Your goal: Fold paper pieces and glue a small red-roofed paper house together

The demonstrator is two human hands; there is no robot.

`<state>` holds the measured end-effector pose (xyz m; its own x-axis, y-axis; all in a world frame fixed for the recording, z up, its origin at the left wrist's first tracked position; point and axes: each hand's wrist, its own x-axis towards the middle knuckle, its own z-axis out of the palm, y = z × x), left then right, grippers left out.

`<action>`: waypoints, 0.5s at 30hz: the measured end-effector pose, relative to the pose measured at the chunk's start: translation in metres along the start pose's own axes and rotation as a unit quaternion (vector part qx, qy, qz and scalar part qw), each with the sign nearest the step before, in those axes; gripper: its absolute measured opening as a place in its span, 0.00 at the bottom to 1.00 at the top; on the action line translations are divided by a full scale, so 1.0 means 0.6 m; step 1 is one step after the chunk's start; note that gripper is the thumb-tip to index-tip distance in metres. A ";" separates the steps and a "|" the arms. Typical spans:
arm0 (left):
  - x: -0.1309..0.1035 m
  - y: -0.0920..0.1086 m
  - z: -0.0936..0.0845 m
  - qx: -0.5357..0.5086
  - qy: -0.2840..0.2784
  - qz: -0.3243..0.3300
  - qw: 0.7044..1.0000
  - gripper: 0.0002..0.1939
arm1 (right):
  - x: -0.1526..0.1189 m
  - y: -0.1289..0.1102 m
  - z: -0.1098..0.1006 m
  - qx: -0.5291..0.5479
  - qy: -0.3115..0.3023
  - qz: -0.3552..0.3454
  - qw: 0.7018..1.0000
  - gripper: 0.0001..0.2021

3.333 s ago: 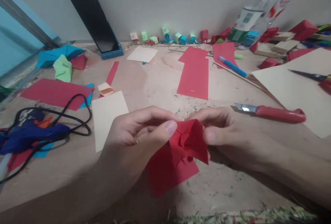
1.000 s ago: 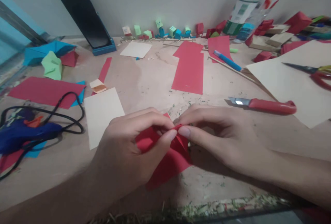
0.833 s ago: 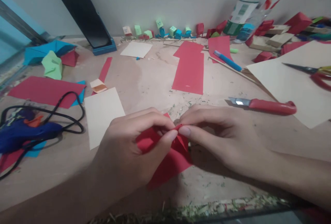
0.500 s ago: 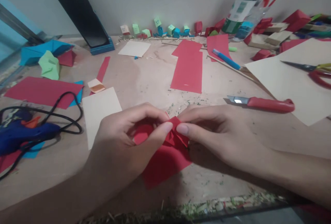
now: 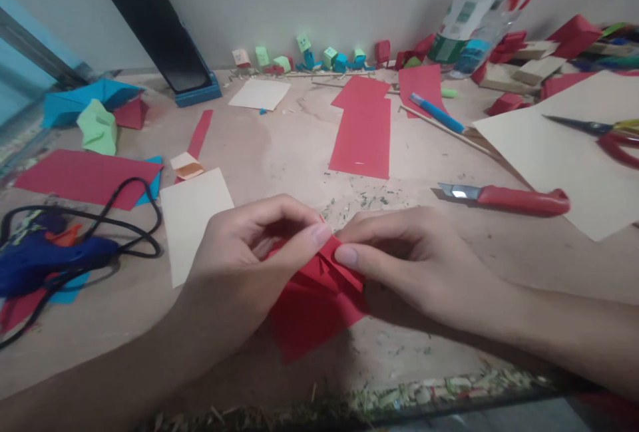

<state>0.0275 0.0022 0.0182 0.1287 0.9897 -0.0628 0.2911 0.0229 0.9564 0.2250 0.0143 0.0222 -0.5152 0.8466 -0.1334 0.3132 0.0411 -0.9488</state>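
Folded red paper [image 5: 319, 319]: near middle of the surface [image 5: 284, 159], small folds showing between the thumbs; whether its near part rests or is lifted cannot be told. Left hand [image 5: 257, 245]: thumb and fingers closed narrowly, pinching the paper's far left part. Right hand [image 5: 424, 255]: thumb on the right flap, fingers curled behind, likewise pinching. Step in hand, as judged: shaping folds by hand. Next move seems to call for an even pinch, lest the paper crease askew. Knife [image 5: 519, 200]: red-handled, blade bare, far right, untouched. Cream sheet [image 5: 192, 225]: left, beside the left hand.
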 end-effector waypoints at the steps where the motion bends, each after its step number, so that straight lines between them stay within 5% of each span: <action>1: 0.001 0.000 0.000 -0.010 0.009 -0.002 1.000 0.07 | 0.001 -0.001 -0.001 0.003 0.000 0.003 1.000 0.13; 15: 0.006 -0.007 -0.004 -0.003 0.049 0.013 0.999 0.08 | -0.002 0.002 -0.006 -0.035 0.003 -0.006 0.999 0.15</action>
<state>0.0241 0.0060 0.0145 0.0426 0.9990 -0.0101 0.2828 -0.0023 0.9592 0.2289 0.0155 0.0223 -0.5148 0.8488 -0.1208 0.3632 0.0883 -0.9275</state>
